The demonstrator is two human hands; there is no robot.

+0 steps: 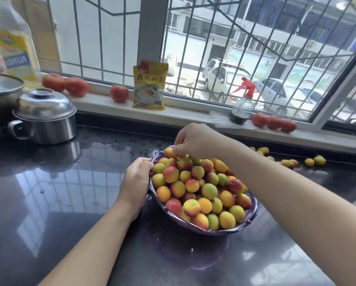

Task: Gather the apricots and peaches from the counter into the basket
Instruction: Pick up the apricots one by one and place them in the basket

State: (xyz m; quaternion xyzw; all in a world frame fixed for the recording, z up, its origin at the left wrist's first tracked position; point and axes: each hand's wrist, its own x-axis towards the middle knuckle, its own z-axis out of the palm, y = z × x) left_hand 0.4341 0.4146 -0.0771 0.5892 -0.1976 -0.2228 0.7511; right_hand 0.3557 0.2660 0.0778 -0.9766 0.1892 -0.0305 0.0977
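A purple basket [253, 213] piled with yellow, orange and red apricots and peaches [195, 188] stands on the dark counter. My left hand [134, 180] holds the basket's left rim, fingers curled over the edge. Over the far side of the pile, my right hand [193, 140] pinches a small yellow apricot [178, 150] in its fingertips. Several loose apricots [315, 161] lie on the counter at the right, near the back wall.
A steel lidded pot [44, 118] and a pan [1, 89] sit at the far left, with an oil bottle [14, 42] behind. On the window sill are tomatoes [119, 93], a yellow packet [149, 85] and a spray bottle [242, 102]. Water drops dot the counter [69, 193].
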